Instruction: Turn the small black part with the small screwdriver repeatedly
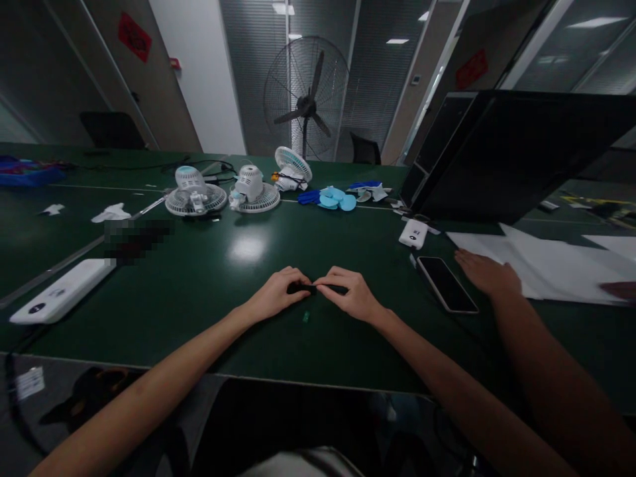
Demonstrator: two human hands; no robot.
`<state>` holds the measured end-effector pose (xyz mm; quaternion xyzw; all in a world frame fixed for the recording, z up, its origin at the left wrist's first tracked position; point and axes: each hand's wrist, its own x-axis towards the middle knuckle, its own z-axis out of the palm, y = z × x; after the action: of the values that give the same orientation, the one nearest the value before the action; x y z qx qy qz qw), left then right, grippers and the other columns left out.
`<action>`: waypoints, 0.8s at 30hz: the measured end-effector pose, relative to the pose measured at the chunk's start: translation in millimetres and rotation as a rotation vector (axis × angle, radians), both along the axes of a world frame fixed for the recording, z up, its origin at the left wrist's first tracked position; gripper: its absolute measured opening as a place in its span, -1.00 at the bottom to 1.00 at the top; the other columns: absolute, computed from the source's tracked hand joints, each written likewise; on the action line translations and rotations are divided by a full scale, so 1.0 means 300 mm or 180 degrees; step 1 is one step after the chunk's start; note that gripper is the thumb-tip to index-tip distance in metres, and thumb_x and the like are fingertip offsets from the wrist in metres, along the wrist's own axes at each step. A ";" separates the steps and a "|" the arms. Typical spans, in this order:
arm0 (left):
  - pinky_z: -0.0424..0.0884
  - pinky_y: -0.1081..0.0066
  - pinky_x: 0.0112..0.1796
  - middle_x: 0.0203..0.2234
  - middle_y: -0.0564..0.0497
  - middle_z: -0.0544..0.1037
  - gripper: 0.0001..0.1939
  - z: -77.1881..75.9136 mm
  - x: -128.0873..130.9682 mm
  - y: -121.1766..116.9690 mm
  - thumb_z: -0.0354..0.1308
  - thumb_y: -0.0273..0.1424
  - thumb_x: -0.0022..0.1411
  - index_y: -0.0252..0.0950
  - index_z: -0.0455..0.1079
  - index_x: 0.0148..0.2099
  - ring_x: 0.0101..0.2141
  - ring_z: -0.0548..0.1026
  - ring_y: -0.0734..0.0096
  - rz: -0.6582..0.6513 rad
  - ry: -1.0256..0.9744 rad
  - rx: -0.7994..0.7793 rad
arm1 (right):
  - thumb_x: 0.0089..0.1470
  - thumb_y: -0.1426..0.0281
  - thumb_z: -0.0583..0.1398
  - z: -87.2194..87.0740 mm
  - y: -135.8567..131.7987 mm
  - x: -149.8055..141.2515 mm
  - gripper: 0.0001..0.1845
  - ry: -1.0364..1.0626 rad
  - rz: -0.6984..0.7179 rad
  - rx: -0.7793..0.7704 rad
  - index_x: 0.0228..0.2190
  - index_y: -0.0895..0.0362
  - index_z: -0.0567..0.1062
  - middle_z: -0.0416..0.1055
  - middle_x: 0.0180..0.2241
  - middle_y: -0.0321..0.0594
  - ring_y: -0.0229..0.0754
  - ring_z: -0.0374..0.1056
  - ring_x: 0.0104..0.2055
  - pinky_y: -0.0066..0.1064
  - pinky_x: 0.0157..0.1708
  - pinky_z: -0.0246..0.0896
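Left hand (278,293): thumb and fingers pinching the left part of a slim black stick-shaped object (307,288), material unclear. Right hand (350,295): pinching its right part, fingertips close beside the left hand's. Location: above the smooth dark green tabletop (318,358), back from the middle of its near edge. Loose: one small green piece (306,317), on the tabletop between the hands and the near edge, held by neither. Status, as judged: handling under way, black object not yet released, green piece lying apart. Undetermined: whether the black object is one part or two.
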<state>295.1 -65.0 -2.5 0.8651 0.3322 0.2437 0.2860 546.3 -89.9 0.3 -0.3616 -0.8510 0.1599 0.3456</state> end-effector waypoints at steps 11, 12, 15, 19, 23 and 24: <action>0.44 0.22 -0.01 -0.06 -0.07 0.55 -0.78 0.055 -0.018 -0.180 0.12 -0.29 0.43 -0.21 0.44 0.05 -0.06 0.50 0.25 0.0153 0.0060 0.0088 | 0.34 0.31 0.21 -0.008 0.014 0.042 -0.79 0.0292 -0.0223 -0.0026 -0.09 0.04 0.64 0.55 -0.23 -0.17 -0.15 0.47 -0.26 -0.30 -0.24 0.38; 0.44 0.23 0.02 -0.04 -0.08 0.55 -0.78 0.054 -0.021 -0.228 0.11 -0.30 0.44 -0.20 0.42 0.06 -0.03 0.50 0.26 -0.0026 0.0100 0.0144 | 0.34 0.31 0.21 -0.006 0.015 0.045 -0.79 0.0326 -0.0251 -0.0024 -0.10 0.04 0.64 0.55 -0.23 -0.17 -0.14 0.47 -0.26 -0.29 -0.23 0.38; 0.37 0.22 0.15 0.04 -0.11 0.54 -0.77 0.035 -0.033 -0.342 0.04 -0.37 0.48 -0.21 0.37 0.12 0.10 0.47 0.25 -0.0786 0.0331 0.0495 | 0.34 0.32 0.22 -0.002 0.016 0.052 -0.80 0.0413 -0.0307 -0.0012 -0.12 0.05 0.64 0.55 -0.24 -0.17 -0.14 0.47 -0.25 -0.27 -0.19 0.38; 0.38 0.25 0.16 0.09 -0.09 0.53 -0.74 0.005 -0.103 -0.314 -0.02 -0.41 0.50 -0.20 0.34 0.16 0.11 0.48 0.31 -0.0656 0.0524 0.0686 | 0.33 0.32 0.22 -0.001 0.013 0.056 -0.80 0.0377 -0.0291 -0.0062 -0.11 0.04 0.64 0.56 -0.22 -0.18 -0.13 0.47 -0.24 -0.25 -0.18 0.39; 0.43 0.22 0.10 0.08 -0.08 0.54 -0.67 0.001 -0.326 -0.089 0.01 -0.24 0.48 -0.18 0.39 0.18 0.05 0.52 0.21 0.0464 0.0933 0.0614 | 0.34 0.33 0.21 0.002 0.010 0.060 -0.80 0.0318 -0.0256 -0.0151 -0.09 0.04 0.63 0.55 -0.21 -0.18 -0.13 0.47 -0.23 -0.25 -0.19 0.40; 0.43 0.20 0.10 0.07 -0.09 0.54 -0.64 0.002 -0.404 -0.024 0.02 -0.20 0.46 -0.20 0.40 0.18 0.05 0.53 0.17 0.0829 0.1013 0.0596 | 0.34 0.33 0.21 0.003 0.010 0.062 -0.80 0.0304 -0.0259 -0.0161 -0.09 0.04 0.63 0.55 -0.21 -0.19 -0.14 0.47 -0.23 -0.25 -0.19 0.39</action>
<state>174.0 -72.2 -2.0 0.8652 0.4580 0.1687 0.1145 564.8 -86.9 1.3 -0.3965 -0.8139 0.1842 0.3827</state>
